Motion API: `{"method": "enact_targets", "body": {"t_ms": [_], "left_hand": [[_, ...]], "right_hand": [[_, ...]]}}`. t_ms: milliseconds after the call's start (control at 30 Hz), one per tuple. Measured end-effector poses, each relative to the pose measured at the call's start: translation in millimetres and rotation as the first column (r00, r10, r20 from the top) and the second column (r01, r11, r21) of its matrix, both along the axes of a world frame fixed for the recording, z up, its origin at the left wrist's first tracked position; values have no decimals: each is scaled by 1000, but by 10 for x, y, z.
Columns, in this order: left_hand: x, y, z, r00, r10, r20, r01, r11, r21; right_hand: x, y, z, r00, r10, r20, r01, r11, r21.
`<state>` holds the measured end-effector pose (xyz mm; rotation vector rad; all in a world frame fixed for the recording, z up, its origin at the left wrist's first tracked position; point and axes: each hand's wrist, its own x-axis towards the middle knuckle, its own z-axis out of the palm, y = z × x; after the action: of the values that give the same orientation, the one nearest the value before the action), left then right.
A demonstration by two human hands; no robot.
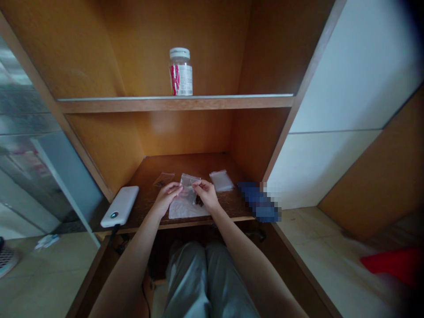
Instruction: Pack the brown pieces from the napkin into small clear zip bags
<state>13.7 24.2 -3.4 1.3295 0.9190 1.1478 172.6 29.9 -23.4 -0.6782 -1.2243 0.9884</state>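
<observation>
Between my two hands is a small clear zip bag [189, 181], its top edge pinched on both sides. My left hand [166, 197] has its fingers closed at the bag's left edge. At the right edge, the fingers of my right hand [206, 193] are pinched together. Below them a white sheet [182, 210] lies on the wooden surface. Small dark pieces [199, 201] show under my right hand, and I cannot tell whether they are in the bag or on the sheet. Behind my left hand lies another clear bag [164, 179] with something dark in it.
A stack of clear bags [221, 180] lies right of my hands, beside a blurred dark blue item [260, 202]. A white power bank [120, 206] with a cable sits at the left. A white-capped bottle [181, 73] stands on the shelf [132, 105] above.
</observation>
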Motion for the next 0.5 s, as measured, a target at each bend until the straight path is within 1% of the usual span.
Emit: {"method": "enact_targets", "body": {"t_ms": [100,267,500], "left_hand": [[-4,0,-3,1000,11,-21,-11,1000,3],[-7,-24,-6,998,-52,-32,52,999,-8],[11,-36,-5,999,28,28,-27,999,-16]], "right_hand": [[11,-37,22,998,12,54,-13,1000,16],[10,-51,37,996,-40,75,40,999,1],[8,-63,44,990,-43,136,41,999,16]]}}
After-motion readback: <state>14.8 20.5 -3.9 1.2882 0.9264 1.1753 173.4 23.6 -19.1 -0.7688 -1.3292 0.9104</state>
